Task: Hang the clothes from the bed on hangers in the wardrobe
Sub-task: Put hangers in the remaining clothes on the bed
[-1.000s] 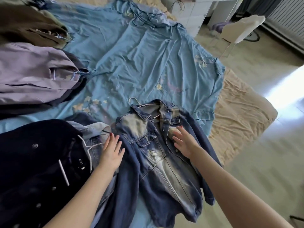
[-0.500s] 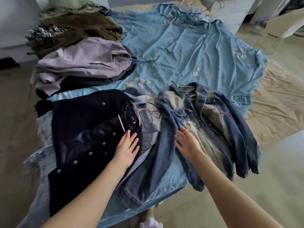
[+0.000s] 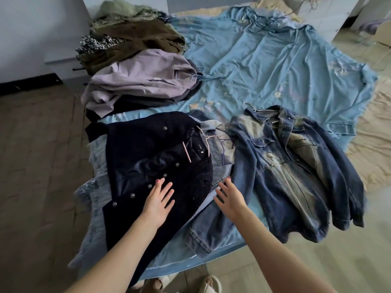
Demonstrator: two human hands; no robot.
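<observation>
A dark navy buttoned jacket lies on the bed's near left corner with a pink hanger in its collar. My left hand rests flat on its lower front, fingers spread. My right hand hovers open at the jacket's right edge, over pale denim clothes beneath. To the right lies a faded blue denim jacket with a white hanger hook at its collar.
A lilac garment tops a dark pile at the left; behind it are olive-brown and leopard-print clothes. A light blue sheet covers the bed. White furniture stands at the back right, tiled floor around. My slippered feet show below.
Both hands have left the faded denim jacket and moved left. My left hand now rests on the navy jacket; my right hand is beside it. My view has swung left.
</observation>
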